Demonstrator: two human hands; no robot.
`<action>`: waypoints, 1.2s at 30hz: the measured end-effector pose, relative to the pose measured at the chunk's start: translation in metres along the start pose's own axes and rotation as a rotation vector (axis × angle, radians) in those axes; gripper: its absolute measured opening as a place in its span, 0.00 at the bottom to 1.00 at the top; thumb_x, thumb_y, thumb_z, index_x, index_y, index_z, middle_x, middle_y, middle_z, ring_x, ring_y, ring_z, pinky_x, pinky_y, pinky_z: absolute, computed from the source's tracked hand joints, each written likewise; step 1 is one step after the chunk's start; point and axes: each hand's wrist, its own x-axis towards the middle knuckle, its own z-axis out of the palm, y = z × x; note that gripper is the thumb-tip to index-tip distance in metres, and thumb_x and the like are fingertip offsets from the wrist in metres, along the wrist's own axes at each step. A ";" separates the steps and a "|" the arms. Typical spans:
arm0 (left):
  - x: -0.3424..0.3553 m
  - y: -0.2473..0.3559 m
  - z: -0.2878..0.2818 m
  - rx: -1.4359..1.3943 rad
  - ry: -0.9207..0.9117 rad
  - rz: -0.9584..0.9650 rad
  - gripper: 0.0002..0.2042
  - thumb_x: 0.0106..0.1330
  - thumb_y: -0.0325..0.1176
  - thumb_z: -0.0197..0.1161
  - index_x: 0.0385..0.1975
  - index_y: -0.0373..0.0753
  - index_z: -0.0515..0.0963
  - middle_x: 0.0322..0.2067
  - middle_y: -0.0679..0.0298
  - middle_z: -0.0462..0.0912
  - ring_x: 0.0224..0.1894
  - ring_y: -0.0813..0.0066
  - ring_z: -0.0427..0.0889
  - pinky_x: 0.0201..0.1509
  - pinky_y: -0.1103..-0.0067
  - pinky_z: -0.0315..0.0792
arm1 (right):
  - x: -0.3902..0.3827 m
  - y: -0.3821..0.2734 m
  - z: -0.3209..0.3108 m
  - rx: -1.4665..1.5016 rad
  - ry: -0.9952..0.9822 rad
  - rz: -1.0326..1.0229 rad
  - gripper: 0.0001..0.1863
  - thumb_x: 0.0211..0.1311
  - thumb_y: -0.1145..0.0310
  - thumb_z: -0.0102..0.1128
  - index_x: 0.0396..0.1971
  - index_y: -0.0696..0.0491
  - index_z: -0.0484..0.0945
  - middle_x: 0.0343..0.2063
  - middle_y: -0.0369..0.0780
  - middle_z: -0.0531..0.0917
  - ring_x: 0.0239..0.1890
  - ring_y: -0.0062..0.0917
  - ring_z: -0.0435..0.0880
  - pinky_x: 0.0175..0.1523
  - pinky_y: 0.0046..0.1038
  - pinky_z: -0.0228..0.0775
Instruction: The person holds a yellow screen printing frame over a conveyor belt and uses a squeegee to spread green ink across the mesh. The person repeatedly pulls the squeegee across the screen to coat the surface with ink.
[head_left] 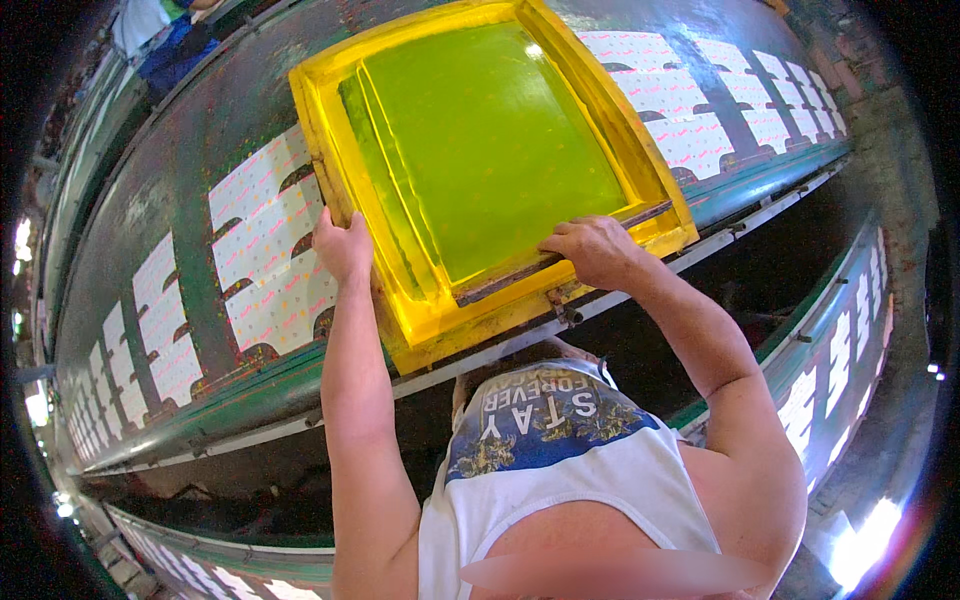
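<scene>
Grip of left hand (343,247) clasped on left edge of yellow frame (425,320); right hand's (597,250) grip curled over dark bar (505,279). Frame stained; green panel (490,150) inside glossy.

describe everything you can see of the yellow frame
The yellow frame is roughly rectangular, with glossy, raised sides around a smooth, shiny yellow-green panel. The sides look painted or coated; what lies beneath cannot be told. It is set askew over the dark green table, its near side at the table's edge. The left hand grips its left side. The right hand curls its fingers over a narrow dark bar along the near side.
</scene>
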 end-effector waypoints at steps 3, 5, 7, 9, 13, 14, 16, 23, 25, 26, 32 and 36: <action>-0.003 0.005 -0.002 0.005 -0.004 -0.015 0.35 0.68 0.43 0.73 0.71 0.29 0.75 0.65 0.40 0.82 0.70 0.43 0.78 0.76 0.58 0.73 | -0.013 -0.007 -0.001 0.023 -0.007 0.031 0.22 0.61 0.75 0.66 0.55 0.45 0.88 0.47 0.42 0.89 0.55 0.44 0.89 0.60 0.47 0.81; -0.003 0.005 -0.004 0.006 -0.005 0.001 0.34 0.69 0.43 0.73 0.71 0.30 0.75 0.66 0.40 0.82 0.71 0.43 0.78 0.76 0.57 0.72 | -0.020 -0.015 0.005 0.025 -0.036 0.063 0.22 0.61 0.78 0.65 0.56 0.47 0.88 0.48 0.42 0.90 0.56 0.43 0.88 0.62 0.45 0.80; -0.002 0.005 -0.004 0.002 -0.006 0.009 0.34 0.70 0.42 0.73 0.71 0.30 0.75 0.66 0.41 0.81 0.71 0.43 0.77 0.77 0.56 0.72 | -0.025 -0.022 0.014 0.016 0.040 0.046 0.24 0.58 0.78 0.67 0.56 0.48 0.88 0.49 0.41 0.90 0.57 0.43 0.88 0.62 0.45 0.80; -0.002 0.004 -0.003 0.005 -0.015 0.003 0.33 0.71 0.42 0.72 0.71 0.30 0.75 0.66 0.41 0.81 0.71 0.42 0.77 0.77 0.56 0.71 | -0.028 -0.025 0.023 0.026 0.162 -0.011 0.25 0.56 0.77 0.68 0.56 0.48 0.88 0.49 0.40 0.90 0.57 0.42 0.89 0.62 0.44 0.80; -0.002 0.005 0.001 -0.007 -0.008 0.002 0.33 0.71 0.42 0.73 0.71 0.30 0.75 0.65 0.40 0.81 0.71 0.41 0.77 0.76 0.55 0.72 | -0.012 -0.019 0.039 -0.086 0.286 -0.037 0.26 0.55 0.63 0.73 0.58 0.44 0.86 0.49 0.39 0.88 0.54 0.39 0.88 0.61 0.41 0.80; -0.002 0.005 0.000 0.002 -0.012 0.002 0.33 0.70 0.42 0.73 0.71 0.29 0.75 0.65 0.40 0.81 0.71 0.40 0.77 0.76 0.55 0.72 | -0.002 -0.014 0.040 -0.032 0.321 -0.068 0.27 0.56 0.75 0.66 0.59 0.46 0.87 0.54 0.40 0.88 0.56 0.41 0.89 0.62 0.43 0.80; -0.001 0.004 -0.001 -0.014 -0.006 -0.009 0.33 0.70 0.42 0.74 0.70 0.29 0.76 0.65 0.39 0.81 0.70 0.40 0.78 0.75 0.55 0.72 | 0.027 -0.002 0.038 -0.063 0.349 -0.076 0.27 0.57 0.75 0.65 0.59 0.46 0.87 0.53 0.40 0.88 0.55 0.41 0.88 0.63 0.43 0.80; -0.003 0.011 -0.001 -0.040 0.058 -0.040 0.32 0.70 0.42 0.74 0.69 0.29 0.78 0.64 0.40 0.82 0.67 0.40 0.79 0.74 0.55 0.73 | 0.169 0.054 0.012 -0.184 0.442 -0.078 0.18 0.63 0.71 0.63 0.53 0.43 0.86 0.45 0.42 0.87 0.47 0.41 0.90 0.54 0.44 0.82; -0.003 0.013 -0.001 -0.038 0.055 -0.059 0.32 0.70 0.42 0.74 0.69 0.29 0.78 0.64 0.41 0.82 0.68 0.41 0.79 0.74 0.56 0.73 | 0.214 0.075 0.000 -0.203 0.416 -0.076 0.16 0.65 0.70 0.61 0.52 0.42 0.86 0.45 0.42 0.87 0.48 0.41 0.90 0.54 0.44 0.82; -0.004 0.013 -0.001 -0.040 0.054 -0.066 0.32 0.70 0.42 0.74 0.69 0.29 0.78 0.64 0.42 0.82 0.68 0.42 0.79 0.74 0.56 0.73 | 0.238 0.086 -0.006 -0.221 0.391 -0.051 0.16 0.66 0.69 0.61 0.53 0.42 0.86 0.46 0.42 0.87 0.49 0.41 0.90 0.55 0.44 0.83; -0.004 0.018 -0.004 -0.024 0.019 -0.144 0.32 0.72 0.44 0.73 0.70 0.29 0.77 0.64 0.45 0.82 0.68 0.44 0.78 0.75 0.57 0.72 | 0.368 0.145 -0.037 -0.263 0.388 0.007 0.19 0.70 0.68 0.62 0.59 0.42 0.84 0.50 0.43 0.87 0.55 0.43 0.90 0.60 0.47 0.83; -0.003 0.023 -0.003 0.021 0.012 -0.189 0.31 0.72 0.45 0.73 0.69 0.30 0.78 0.63 0.46 0.82 0.68 0.46 0.79 0.74 0.56 0.73 | 0.432 0.178 -0.058 -0.270 0.401 -0.007 0.27 0.68 0.74 0.61 0.66 0.40 0.82 0.55 0.42 0.87 0.60 0.44 0.88 0.64 0.49 0.82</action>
